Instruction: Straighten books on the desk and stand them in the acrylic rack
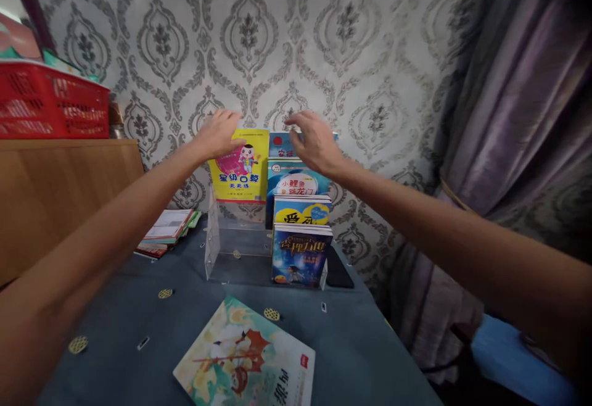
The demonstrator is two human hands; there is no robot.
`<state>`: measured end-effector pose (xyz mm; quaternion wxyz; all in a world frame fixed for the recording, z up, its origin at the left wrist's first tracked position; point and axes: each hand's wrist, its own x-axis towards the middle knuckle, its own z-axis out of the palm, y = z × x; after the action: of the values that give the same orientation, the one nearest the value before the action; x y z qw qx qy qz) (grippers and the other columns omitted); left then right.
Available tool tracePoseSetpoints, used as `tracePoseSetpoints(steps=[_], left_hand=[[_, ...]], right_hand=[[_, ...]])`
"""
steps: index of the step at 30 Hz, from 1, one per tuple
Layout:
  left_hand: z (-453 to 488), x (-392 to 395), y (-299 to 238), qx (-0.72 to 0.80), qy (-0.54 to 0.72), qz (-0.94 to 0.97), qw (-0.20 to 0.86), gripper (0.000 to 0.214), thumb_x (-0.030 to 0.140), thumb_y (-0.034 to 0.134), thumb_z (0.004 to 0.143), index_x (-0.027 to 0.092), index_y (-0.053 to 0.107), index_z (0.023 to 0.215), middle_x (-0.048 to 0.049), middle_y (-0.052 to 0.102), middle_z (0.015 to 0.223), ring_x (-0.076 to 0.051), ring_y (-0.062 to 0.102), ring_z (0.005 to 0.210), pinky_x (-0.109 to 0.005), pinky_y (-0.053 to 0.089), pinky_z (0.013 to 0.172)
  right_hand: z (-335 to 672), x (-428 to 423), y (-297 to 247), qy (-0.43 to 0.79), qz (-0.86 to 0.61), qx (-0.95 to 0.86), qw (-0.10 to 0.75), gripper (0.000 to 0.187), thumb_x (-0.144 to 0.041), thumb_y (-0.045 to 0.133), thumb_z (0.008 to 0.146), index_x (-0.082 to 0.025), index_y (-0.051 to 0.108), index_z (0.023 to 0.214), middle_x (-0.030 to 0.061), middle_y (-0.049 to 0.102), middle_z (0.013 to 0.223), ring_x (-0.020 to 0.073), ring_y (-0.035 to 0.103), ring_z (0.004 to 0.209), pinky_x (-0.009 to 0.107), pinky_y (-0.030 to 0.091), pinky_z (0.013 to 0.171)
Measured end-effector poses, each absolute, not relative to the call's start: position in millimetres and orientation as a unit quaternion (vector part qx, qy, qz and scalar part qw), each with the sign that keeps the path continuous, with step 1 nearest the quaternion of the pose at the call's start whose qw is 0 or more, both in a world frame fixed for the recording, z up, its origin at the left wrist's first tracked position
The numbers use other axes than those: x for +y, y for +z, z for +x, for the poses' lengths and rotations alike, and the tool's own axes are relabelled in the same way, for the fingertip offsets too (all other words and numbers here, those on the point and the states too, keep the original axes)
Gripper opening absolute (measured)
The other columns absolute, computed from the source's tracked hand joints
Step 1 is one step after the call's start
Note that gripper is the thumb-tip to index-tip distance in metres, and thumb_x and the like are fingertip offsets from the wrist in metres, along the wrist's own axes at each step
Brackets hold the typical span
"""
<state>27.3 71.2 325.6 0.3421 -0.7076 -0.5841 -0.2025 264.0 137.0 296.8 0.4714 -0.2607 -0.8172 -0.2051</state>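
Note:
A clear acrylic tiered rack (213, 239) stands on the dark blue table (115, 326) against the wallpapered wall. A yellow book (243, 178) stands in its back left slot. My left hand (221, 133) rests on that book's top left corner, fingers curled over its edge. On the right side several books stand in stepped rows: a blue book (296, 179) at the back, a yellow and blue one (301, 211), and a dark one (300, 256) in front. My right hand (313, 140) hovers over the back blue books with fingers spread, holding nothing.
An illustrated book (247, 363) lies flat near the table's front edge. A stack of thin books (167, 230) lies at the left by a wooden cabinet (60, 190) bearing a red basket (50, 105). A purple curtain (518, 116) hangs on the right. A dark phone (339, 273) lies beside the rack.

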Motion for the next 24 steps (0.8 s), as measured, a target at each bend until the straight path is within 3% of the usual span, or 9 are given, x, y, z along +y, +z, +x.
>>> tracePoseSetpoints(steps=[4, 8, 18, 24], left_hand=[[32.6, 88.3, 330.3, -0.622, -0.132, -0.707, 0.310, 0.051, 0.039, 0.055, 0.092, 0.012, 0.049, 0.135, -0.0161, 0.054, 0.140, -0.033, 0.043, 0.135, -0.046, 0.033, 0.111], [34.4, 95.2, 324.9, -0.638, -0.141, -0.689, 0.312, 0.037, 0.032, 0.045, 0.097, 0.012, 0.056, 0.126, -0.0162, 0.060, 0.134, -0.031, 0.052, 0.127, -0.043, 0.038, 0.107], [21.8, 114.7, 320.1, -0.635, -0.187, -0.673, 0.329, 0.034, 0.033, 0.045, 0.096, 0.018, 0.059, 0.124, -0.0125, 0.064, 0.128, -0.029, 0.055, 0.121, -0.044, 0.040, 0.104], [22.8, 114.9, 320.9, -0.634, -0.187, -0.673, 0.331, 0.033, 0.034, 0.046, 0.096, 0.018, 0.060, 0.122, -0.0126, 0.065, 0.124, -0.029, 0.057, 0.118, -0.044, 0.041, 0.103]], right_hand=[[239.3, 163.5, 316.1, -0.224, -0.327, -0.824, 0.405, 0.036, -0.011, 0.042, 0.089, -0.012, 0.065, 0.117, 0.0186, 0.065, 0.122, 0.0326, 0.058, 0.114, 0.046, 0.044, 0.096], [231.9, 168.6, 313.3, -0.213, -0.370, -0.835, 0.347, 0.034, -0.010, 0.048, 0.085, -0.015, 0.071, 0.110, 0.0173, 0.072, 0.110, 0.0326, 0.065, 0.101, 0.045, 0.050, 0.085], [248.5, 163.9, 297.5, -0.220, -0.293, -0.847, 0.385, 0.047, -0.006, 0.041, 0.084, -0.016, 0.068, 0.121, 0.0116, 0.070, 0.116, 0.0251, 0.064, 0.101, 0.038, 0.048, 0.090], [242.5, 165.5, 299.1, -0.211, -0.310, -0.837, 0.398, 0.040, -0.006, 0.044, 0.085, -0.015, 0.065, 0.117, 0.0133, 0.069, 0.115, 0.0285, 0.060, 0.106, 0.042, 0.047, 0.089]])
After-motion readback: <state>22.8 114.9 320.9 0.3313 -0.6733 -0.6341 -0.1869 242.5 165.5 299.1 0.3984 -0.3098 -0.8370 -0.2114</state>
